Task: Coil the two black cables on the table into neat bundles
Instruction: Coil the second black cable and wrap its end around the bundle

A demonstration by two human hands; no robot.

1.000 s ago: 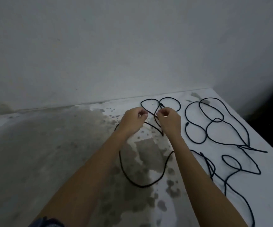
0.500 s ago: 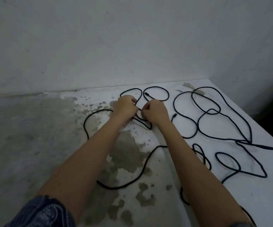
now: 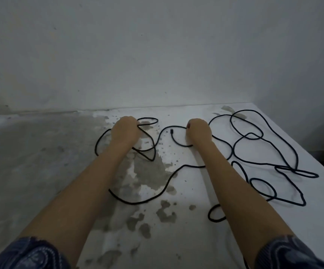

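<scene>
Both hands grip black cable (image 3: 138, 202) — left hand (image 3: 125, 131) at eleven o'clock, right hand (image 3: 199, 133) at one — fingers curled.

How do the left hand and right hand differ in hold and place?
The left hand grips gathered loops of cable; the right hand holds one strand. The left hand is by the grey stain, the right hand over white table. Both are curled.

I see black cables (image 3: 136, 202) on a white worktop (image 3: 196, 239) blotched with grey patches (image 3: 143, 171) (mottled, uneven), dark blue sleeves (image 3: 31, 253) with a pale swirling print, and a pale grey wall (image 3: 157, 55).
</scene>
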